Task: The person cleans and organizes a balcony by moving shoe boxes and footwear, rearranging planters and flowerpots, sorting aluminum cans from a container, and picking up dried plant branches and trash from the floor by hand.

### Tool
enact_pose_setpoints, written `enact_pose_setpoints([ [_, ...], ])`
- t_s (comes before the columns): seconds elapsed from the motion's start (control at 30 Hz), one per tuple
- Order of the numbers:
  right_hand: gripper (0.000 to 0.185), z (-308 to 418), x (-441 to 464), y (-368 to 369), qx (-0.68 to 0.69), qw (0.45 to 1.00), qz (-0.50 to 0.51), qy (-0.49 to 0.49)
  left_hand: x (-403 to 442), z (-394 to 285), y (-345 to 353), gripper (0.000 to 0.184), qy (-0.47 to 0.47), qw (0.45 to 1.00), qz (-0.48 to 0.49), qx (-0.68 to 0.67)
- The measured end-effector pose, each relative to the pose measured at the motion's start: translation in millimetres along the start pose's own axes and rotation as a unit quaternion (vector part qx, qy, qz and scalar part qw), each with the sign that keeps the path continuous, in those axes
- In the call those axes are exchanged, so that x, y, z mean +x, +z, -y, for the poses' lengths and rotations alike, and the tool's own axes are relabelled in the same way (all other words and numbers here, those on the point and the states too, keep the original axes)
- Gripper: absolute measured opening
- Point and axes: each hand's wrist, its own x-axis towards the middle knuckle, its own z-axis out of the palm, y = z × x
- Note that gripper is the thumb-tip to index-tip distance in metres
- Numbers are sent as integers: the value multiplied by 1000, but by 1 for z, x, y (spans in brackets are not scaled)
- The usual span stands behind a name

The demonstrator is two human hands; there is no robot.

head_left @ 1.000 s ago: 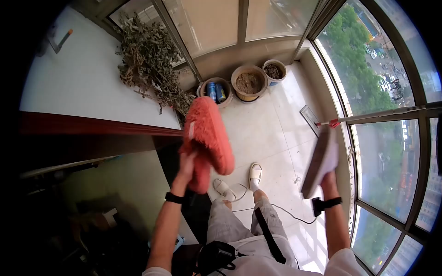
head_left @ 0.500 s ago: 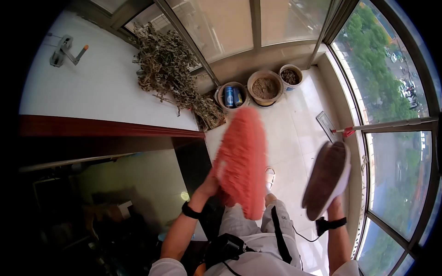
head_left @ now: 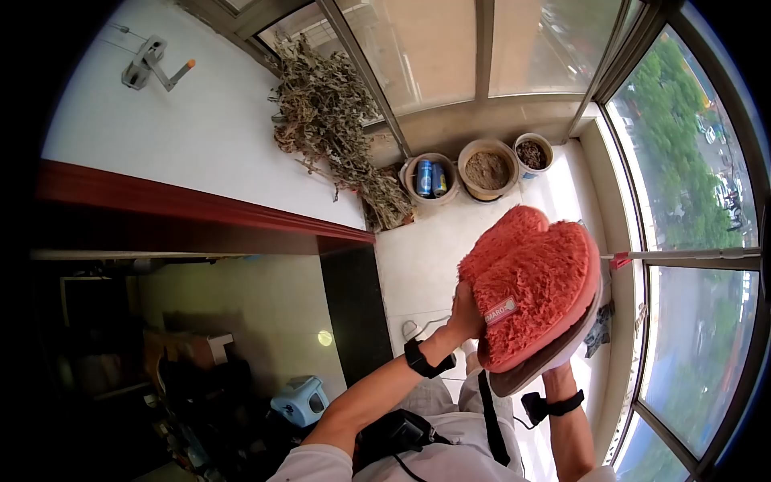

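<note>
A pair of fluffy red slippers (head_left: 534, 289) with a small white label is held in front of the body by my left hand (head_left: 466, 313), whose fingers are wrapped at their left edge. Beneath and against them lies a brown-soled slipper (head_left: 522, 375) with a pale side, mostly covered by the red pair. My right hand (head_left: 557, 371) is behind this slipper at its lower right, its fingers largely hidden. Both wrists carry black straps.
Three pots stand by the far wall: one with blue cans (head_left: 431, 178), one with soil (head_left: 487, 170), one smaller (head_left: 532, 155). Dried plants (head_left: 325, 112) hang at the left. A pole (head_left: 699, 254) crosses the windows. A blue container (head_left: 299, 401) sits lower left.
The red slippers have moved right, onto the brown-soled slipper, and their fluffy tops now face up. My two hands have come closer together. The view has shifted too.
</note>
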Motion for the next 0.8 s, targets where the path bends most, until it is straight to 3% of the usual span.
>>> enact_pose_setpoints([
  [0.1, 50, 32, 13, -10, 18, 999, -2, -49, 16, -18, 2, 38, 81, 996, 23, -23],
  [0.13, 50, 43, 13, -14, 25, 998, -1, -65, 18, -29, -1, 36, 3, 999, 38, -28],
  [0.23, 50, 84, 6, -46, 46, 993, 3, -110, 31, -20, -20, 36, -10, 989, -34, -142],
  [0.3, 50, 106, -10, -65, 54, 990, 9, -133, 32, -38, -54, 33, 34, 997, 2, -74],
  [0.33, 49, 116, -21, -73, 56, 989, 14, -139, 35, -37, -64, 33, 41, 983, -32, -176],
  [0.37, 49, 123, -32, -76, 57, 988, 18, -143, 35, -40, -72, 34, -47, 945, -52, -320],
  [0.43, 49, 123, -50, -71, 53, 989, 22, -139, 38, -33, -78, 37, -92, 893, -57, -437],
  [0.47, 49, 115, -54, -61, 48, 990, 24, -132, 31, -25, -60, 37, -108, 896, -53, -427],
  [0.57, 49, 73, -58, -16, 2, 996, 25, -91, 2, -1, 43, 37, -59, 990, 4, -129],
  [0.8, 49, 155, -62, -38, 29, 979, 50, -196, 54, -79, 0, 37, 66, 980, 70, -173],
])
